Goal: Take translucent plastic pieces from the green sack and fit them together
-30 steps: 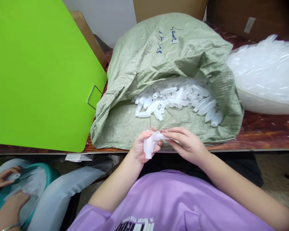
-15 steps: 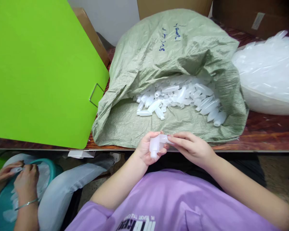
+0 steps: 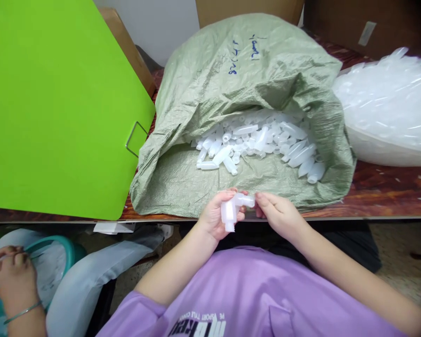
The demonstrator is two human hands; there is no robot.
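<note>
My left hand [image 3: 215, 213] is closed around small translucent white plastic bottles. One bottle [image 3: 228, 214] points its neck down toward me, and a second bottle [image 3: 243, 200] lies crosswise with its neck to the right. At that neck's end, my right hand [image 3: 275, 206] has thumb and fingers pinched together. Whether something tiny sits between those fingertips is hidden. Just beyond both hands, a green woven sack [image 3: 175, 182] lies with its mouth toward me. A heap of similar bottles [image 3: 256, 138] spills inside the opening.
A bright green board [image 3: 63, 112] with a wire handle stands at left. To the right is a clear bag full of white pieces [image 3: 389, 107]. Cardboard boxes [image 3: 249, 11] stand behind. At lower left, a co-worker's hands [image 3: 12, 276] work over a teal tub [image 3: 70, 255].
My right hand's fingertips have slid right, from over the crosswise bottle's neck to its very end. My left hand keeps its hold. The co-worker's hands have shifted left.
</note>
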